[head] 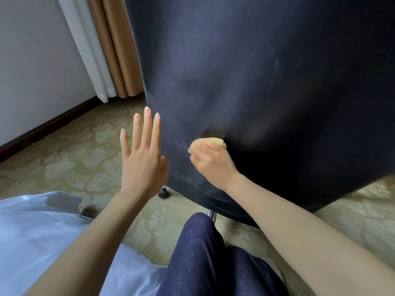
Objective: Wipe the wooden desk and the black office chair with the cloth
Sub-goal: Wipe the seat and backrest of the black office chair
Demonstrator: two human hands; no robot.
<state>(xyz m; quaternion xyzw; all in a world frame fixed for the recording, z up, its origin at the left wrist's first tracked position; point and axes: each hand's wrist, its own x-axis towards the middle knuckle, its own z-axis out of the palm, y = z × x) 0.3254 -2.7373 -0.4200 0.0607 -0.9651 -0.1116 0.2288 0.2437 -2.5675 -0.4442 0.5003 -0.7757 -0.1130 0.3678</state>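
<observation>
Two hands work at the rear face of the black office chair (267, 82), seen from the head view. Right hand (210, 162): grip closed, fingers curled round a bunched yellow cloth (215, 142) and pressing it against the lower left part of the chair's dark fabric back, where faint pale smears show near the contact. Left hand (142, 165): grip open and holding nothing, fingers straight, slightly spread and pointing up, at the left edge of the chair back; whether its thumb touches the fabric cannot be told. Below the chair back are a chrome column (211, 214) and, to its left, one black castor (163, 192) on the patterned green carpet (74, 157). Near foreground: a knee in dark blue trousers (198, 242) between the two forearms, and a pale blue-white garment (32, 231) at near left. Far left: a white wall (32, 60) with a dark skirting board (49, 124), then a sheer white curtain (85, 50) beside a tan curtain (115, 50), both hanging just left of the chair.
</observation>
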